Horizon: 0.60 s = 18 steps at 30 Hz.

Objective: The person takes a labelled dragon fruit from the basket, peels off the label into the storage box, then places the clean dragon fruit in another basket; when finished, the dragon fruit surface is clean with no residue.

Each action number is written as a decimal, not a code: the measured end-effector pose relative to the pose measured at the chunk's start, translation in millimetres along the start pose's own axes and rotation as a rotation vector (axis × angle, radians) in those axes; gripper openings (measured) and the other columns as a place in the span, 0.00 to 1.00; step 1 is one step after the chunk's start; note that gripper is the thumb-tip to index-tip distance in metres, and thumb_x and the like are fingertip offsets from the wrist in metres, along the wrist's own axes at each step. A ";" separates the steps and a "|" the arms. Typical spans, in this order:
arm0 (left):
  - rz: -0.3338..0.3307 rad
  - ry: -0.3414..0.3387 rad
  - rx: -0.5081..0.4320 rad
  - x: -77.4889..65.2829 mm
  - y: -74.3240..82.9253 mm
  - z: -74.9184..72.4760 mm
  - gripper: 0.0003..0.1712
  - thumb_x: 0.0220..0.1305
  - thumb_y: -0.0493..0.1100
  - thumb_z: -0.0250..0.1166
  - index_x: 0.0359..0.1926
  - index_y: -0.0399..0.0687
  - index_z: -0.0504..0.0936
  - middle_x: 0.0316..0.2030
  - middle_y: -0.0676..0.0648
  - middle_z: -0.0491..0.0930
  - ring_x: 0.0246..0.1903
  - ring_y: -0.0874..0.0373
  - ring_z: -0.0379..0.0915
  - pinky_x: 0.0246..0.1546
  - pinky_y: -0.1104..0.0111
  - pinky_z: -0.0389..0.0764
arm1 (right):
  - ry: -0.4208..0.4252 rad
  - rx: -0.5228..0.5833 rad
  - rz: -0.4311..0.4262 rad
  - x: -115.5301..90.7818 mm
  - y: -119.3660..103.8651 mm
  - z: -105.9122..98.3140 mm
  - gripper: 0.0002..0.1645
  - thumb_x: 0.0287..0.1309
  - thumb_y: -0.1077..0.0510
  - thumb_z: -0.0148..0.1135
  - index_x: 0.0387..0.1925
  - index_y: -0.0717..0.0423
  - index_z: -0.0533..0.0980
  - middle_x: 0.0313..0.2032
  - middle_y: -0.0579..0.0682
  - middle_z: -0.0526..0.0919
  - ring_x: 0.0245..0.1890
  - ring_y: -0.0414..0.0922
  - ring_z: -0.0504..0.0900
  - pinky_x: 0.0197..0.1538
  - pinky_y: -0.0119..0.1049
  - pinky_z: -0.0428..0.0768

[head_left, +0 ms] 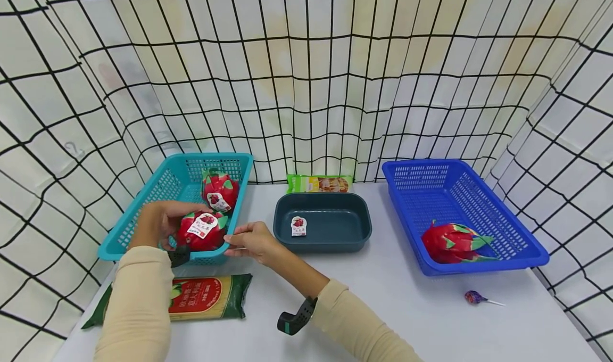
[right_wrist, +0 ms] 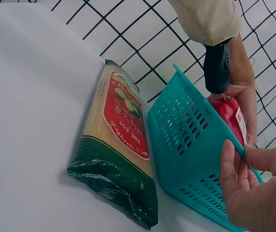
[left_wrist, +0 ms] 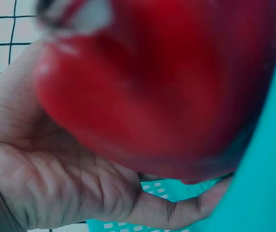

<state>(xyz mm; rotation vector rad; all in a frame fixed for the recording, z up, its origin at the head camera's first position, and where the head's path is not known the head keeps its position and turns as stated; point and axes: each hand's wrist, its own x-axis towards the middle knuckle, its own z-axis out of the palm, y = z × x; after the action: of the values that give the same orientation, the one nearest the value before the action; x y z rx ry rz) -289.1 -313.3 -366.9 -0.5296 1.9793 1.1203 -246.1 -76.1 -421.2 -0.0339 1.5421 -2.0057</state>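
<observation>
My left hand (head_left: 167, 219) holds a red dragon fruit (head_left: 200, 232) with a white sticker, at the near right corner of the teal basket (head_left: 245, 183). In the left wrist view the fruit (left_wrist: 147, 106) lies against the palm, with a finger reaching under it beside the teal wall. A second stickered dragon fruit (head_left: 226, 191) sits behind it in the same basket. My right hand (right_wrist: 263, 188) pinches the basket's rim at that corner, thumb on the inner side and fingers outside.
A spaghetti pack (head_left: 206, 297) lies before the teal basket, partly behind the left sleeve. A dark tray (head_left: 340, 223) holds a small sticker card (head_left: 299, 226); behind it is a green snack pack (head_left: 320, 183). Right, a blue basket (head_left: 416, 191) contains a dragon fruit (head_left: 450, 243), near a lollipop (head_left: 475, 297).
</observation>
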 end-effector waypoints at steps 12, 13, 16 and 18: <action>0.004 0.007 0.031 -17.5 -2.4 -12.6 0.56 0.58 0.69 0.61 0.65 0.28 0.50 0.51 0.37 0.74 0.55 0.39 0.68 0.46 0.48 0.82 | 0.053 -0.009 0.027 -0.2 -6.8 1.2 0.12 0.56 0.64 0.68 0.39 0.57 0.74 0.31 0.53 0.83 0.26 0.42 0.86 0.30 0.30 0.84; 0.003 0.006 0.032 -18.3 -3.1 -13.2 0.56 0.59 0.69 0.60 0.65 0.28 0.50 0.52 0.37 0.74 0.55 0.39 0.68 0.46 0.48 0.82 | 0.057 -0.007 0.031 -0.1 -7.0 1.8 0.12 0.56 0.65 0.68 0.39 0.57 0.74 0.31 0.53 0.83 0.26 0.42 0.86 0.30 0.30 0.84; 0.004 0.022 0.035 -21.5 -4.6 -14.3 0.56 0.58 0.69 0.61 0.64 0.28 0.50 0.51 0.37 0.75 0.54 0.39 0.68 0.45 0.48 0.83 | 0.057 0.001 0.039 0.0 -6.7 3.7 0.11 0.56 0.65 0.68 0.39 0.57 0.74 0.31 0.52 0.83 0.28 0.42 0.87 0.30 0.31 0.84; -0.001 0.037 0.032 -23.8 -4.7 -14.9 0.57 0.57 0.69 0.62 0.64 0.27 0.50 0.51 0.36 0.74 0.54 0.39 0.69 0.44 0.49 0.84 | 0.051 0.000 0.040 -0.2 -6.5 4.4 0.11 0.56 0.65 0.68 0.39 0.57 0.74 0.31 0.52 0.83 0.29 0.43 0.87 0.31 0.31 0.84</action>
<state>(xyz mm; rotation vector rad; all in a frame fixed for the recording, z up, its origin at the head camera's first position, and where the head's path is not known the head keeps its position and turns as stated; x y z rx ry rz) -277.9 -329.0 -345.9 -0.5380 2.0252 1.0840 -247.2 -78.9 -413.9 0.0487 1.5623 -1.9892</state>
